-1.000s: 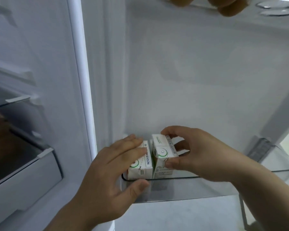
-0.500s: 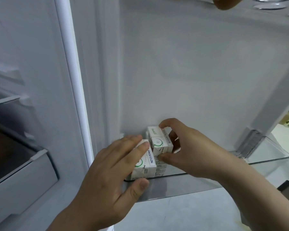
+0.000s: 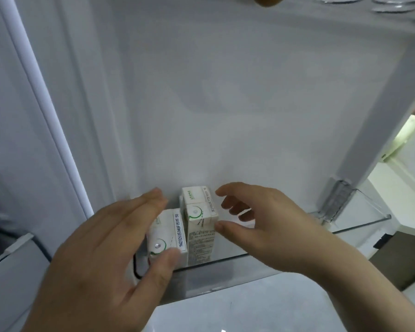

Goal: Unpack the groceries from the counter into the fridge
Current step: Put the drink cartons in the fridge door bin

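Observation:
Two small white milk cartons with green print stand side by side at the left end of a clear fridge door shelf [image 3: 357,225]. My left hand [image 3: 101,259] hovers over the left carton [image 3: 170,231], fingers straight above its top and thumb at its front corner. My right hand [image 3: 268,226] is just right of the right carton [image 3: 200,238], with its fingers spread off the carton and the thumb tip close to its side. Neither hand grips a carton.
The white inner door panel [image 3: 225,104] rises behind the shelf. An egg tray [image 3: 393,3] and a brown item [image 3: 268,0] show at the top edge. A fridge drawer [image 3: 15,259] is at the left. A pale counter [image 3: 405,212] lies beyond the door's right edge.
Both hands have let go of the cartons; the fingers have lifted and spread away. The cartons now stand on the shelf by themselves.

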